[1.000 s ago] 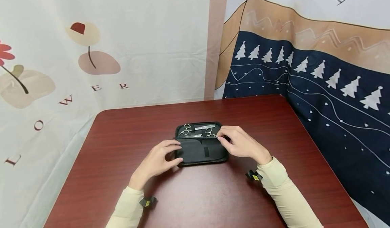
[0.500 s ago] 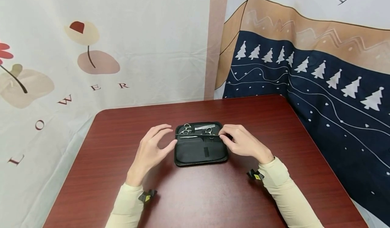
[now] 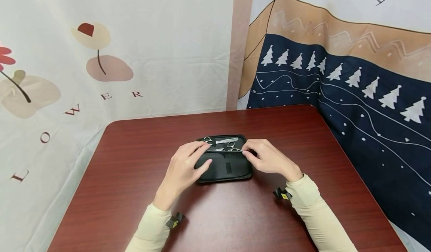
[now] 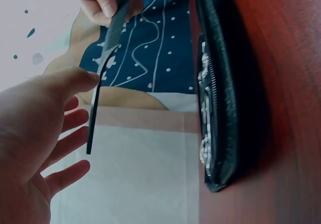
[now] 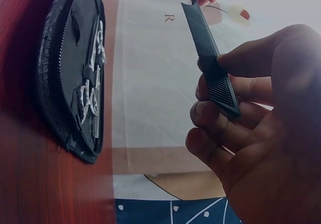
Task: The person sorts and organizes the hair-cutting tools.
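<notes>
A black rat-tail comb (image 5: 205, 43) is pinched at its toothed end between the thumb and fingers of my right hand (image 3: 269, 156). Its thin tail (image 4: 92, 123) points toward my left hand (image 3: 180, 166), whose thumb and loosely bent fingers stand spread around the tail without clasping it. In the left wrist view the thumb tip overlaps the comb. Both hands are over an unzipped black zip case (image 3: 215, 173) lying on the table. Silver scissors (image 3: 231, 145) and a toothed pair of thinning scissors (image 3: 229, 141) sit in its far half, partly hidden behind my left fingers.
The reddish-brown wooden table (image 3: 144, 140) has rounded far corners. Behind it hangs a pale printed cloth (image 3: 182, 57), and a navy cloth with white trees (image 3: 370, 117) runs along the right side. A small black device sits at each wrist.
My left hand first drew back and up from the case's left edge, then came right to the comb's tail. My right hand keeps hold of the comb, nearly still.
</notes>
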Demonstrator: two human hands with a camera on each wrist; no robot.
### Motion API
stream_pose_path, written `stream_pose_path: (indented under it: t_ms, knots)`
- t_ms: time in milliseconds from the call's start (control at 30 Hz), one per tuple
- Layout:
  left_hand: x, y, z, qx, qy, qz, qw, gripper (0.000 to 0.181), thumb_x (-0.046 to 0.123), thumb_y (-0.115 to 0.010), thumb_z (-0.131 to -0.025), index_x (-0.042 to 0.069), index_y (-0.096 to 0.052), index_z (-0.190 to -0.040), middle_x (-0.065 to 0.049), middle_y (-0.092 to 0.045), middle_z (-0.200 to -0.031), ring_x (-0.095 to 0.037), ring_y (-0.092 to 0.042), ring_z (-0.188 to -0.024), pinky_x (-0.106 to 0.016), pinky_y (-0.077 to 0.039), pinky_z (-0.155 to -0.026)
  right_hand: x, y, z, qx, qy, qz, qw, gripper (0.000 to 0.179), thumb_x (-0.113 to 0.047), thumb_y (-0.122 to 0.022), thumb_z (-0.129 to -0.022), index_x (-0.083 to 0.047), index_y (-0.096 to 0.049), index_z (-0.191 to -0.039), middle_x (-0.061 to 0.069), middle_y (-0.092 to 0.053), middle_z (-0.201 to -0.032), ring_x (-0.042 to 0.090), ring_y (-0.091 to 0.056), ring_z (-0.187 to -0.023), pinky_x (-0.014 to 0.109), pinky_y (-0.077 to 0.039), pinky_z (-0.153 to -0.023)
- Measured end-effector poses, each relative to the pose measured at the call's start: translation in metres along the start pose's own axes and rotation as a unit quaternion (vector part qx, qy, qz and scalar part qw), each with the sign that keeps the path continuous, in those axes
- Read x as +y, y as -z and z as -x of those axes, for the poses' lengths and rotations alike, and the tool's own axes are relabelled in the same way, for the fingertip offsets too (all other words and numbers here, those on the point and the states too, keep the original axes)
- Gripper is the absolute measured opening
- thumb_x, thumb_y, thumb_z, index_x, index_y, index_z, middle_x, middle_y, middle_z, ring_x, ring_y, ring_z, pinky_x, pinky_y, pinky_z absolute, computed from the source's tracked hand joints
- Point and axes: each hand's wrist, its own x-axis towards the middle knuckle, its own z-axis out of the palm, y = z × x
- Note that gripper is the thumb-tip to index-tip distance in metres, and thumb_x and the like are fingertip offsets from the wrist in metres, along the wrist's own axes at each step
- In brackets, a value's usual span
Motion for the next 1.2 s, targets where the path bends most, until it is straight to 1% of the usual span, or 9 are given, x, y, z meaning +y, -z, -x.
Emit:
stream_pose_path:
  t_ms: [100,233,333,433,533,733,933,1067,1200]
  knots:
    - [0.0015,-0.0045,0.0013,0.003,-0.022,-0.013,0.9997,0.045,0.015,-0.099,-0.085,0.006,-0.083,-0.126,-0.011,-0.082,-0.124,-0.033,-0.078,-0.116,-0.05,-0.064,-0.104,-0.0005,-0.0005,0.0,-0.002,0.005,0.002,1.0,0.011,-0.006,-0.071,-0.105,-0.011,-0.08,-0.104,-0.004,-0.076,-0.096,0.007,-0.064,-0.083,0.029,-0.06,-0.078]
    - [0.0034,-0.0073,0.0012,0.0,-0.046,-0.02,0.9987,0.039,0.013,-0.097,-0.086,0.007,-0.085,-0.123,-0.01,-0.083,-0.122,-0.031,-0.079,-0.114,-0.05,-0.064,-0.103,-0.0028,0.0001,-0.0005,-0.001,0.014,0.004,0.9999,0.012,-0.006,-0.071,-0.105,-0.013,-0.079,-0.102,-0.006,-0.075,-0.094,0.006,-0.064,-0.083,0.029,-0.06,-0.079]
    - [0.0051,-0.0084,0.0007,-0.002,-0.058,-0.027,0.998,0.036,0.012,-0.096,-0.087,0.008,-0.086,-0.121,-0.008,-0.084,-0.119,-0.03,-0.079,-0.112,-0.049,-0.064,-0.104,-0.004,0.0,-0.0008,-0.003,0.018,0.005,0.9998,0.013,-0.006,-0.07,-0.105,-0.014,-0.079,-0.1,-0.006,-0.074,-0.094,0.006,-0.064,-0.084,0.03,-0.059,-0.079]
    - [0.0067,-0.0094,0.0006,-0.004,-0.063,-0.033,0.9974,0.032,0.011,-0.095,-0.088,0.008,-0.087,-0.119,-0.007,-0.084,-0.116,-0.029,-0.078,-0.109,-0.047,-0.063,-0.102,-0.0048,-0.0002,-0.0011,-0.007,0.021,0.004,0.9998,0.014,-0.006,-0.071,-0.105,-0.015,-0.079,-0.1,-0.006,-0.074,-0.094,0.006,-0.064,-0.084,0.03,-0.059,-0.08]
    - [0.008,-0.0102,0.001,-0.006,-0.066,-0.034,0.9972,0.028,0.009,-0.094,-0.089,0.009,-0.087,-0.117,-0.006,-0.084,-0.114,-0.027,-0.077,-0.106,-0.044,-0.064,-0.098,-0.0052,-0.0006,-0.0011,-0.01,0.022,0.002,0.9997,0.014,-0.006,-0.07,-0.105,-0.015,-0.079,-0.099,-0.006,-0.074,-0.094,0.005,-0.064,-0.084,0.03,-0.059,-0.079]
    - [0.01,-0.0105,0.0027,-0.013,-0.059,-0.04,0.9974,0.02,0.007,-0.089,-0.094,0.011,-0.088,-0.113,-0.004,-0.082,-0.109,-0.023,-0.076,-0.101,-0.04,-0.063,-0.09,-0.0044,-0.0022,-0.0017,-0.015,0.023,0.005,0.9996,0.013,-0.007,-0.07,-0.105,-0.014,-0.079,-0.099,-0.006,-0.075,-0.095,0.005,-0.066,-0.085,0.031,-0.06,-0.081]
    - [0.0102,-0.0106,0.0045,-0.009,-0.067,-0.038,0.997,0.028,-0.004,-0.089,-0.088,0.01,-0.087,-0.112,-0.005,-0.081,-0.107,-0.022,-0.075,-0.101,-0.035,-0.066,-0.088,-0.0037,-0.0038,-0.0011,-0.018,0.027,0.006,0.9995,0.014,-0.007,-0.07,-0.105,-0.015,-0.079,-0.099,-0.007,-0.075,-0.096,0.005,-0.066,-0.086,0.03,-0.061,-0.081]
    - [0.0093,-0.0112,0.006,-0.011,-0.073,-0.034,0.9967,0.034,-0.012,-0.086,-0.085,0.008,-0.087,-0.112,-0.004,-0.08,-0.106,-0.021,-0.076,-0.102,-0.033,-0.066,-0.09,-0.0043,-0.0041,-0.0007,-0.019,0.026,0.003,0.9995,0.014,-0.007,-0.071,-0.105,-0.016,-0.079,-0.099,-0.007,-0.075,-0.096,0.005,-0.066,-0.086,0.03,-0.061,-0.081]
    - [0.0089,-0.0111,0.0064,-0.013,-0.076,-0.036,0.9964,0.037,-0.015,-0.083,-0.084,0.009,-0.087,-0.112,-0.004,-0.08,-0.106,-0.021,-0.075,-0.101,-0.033,-0.066,-0.089,-0.0044,-0.0045,-0.0007,-0.02,0.024,0.002,0.9995,0.015,-0.007,-0.071,-0.105,-0.017,-0.079,-0.098,-0.007,-0.075,-0.096,0.004,-0.066,-0.086,0.029,-0.06,-0.081]
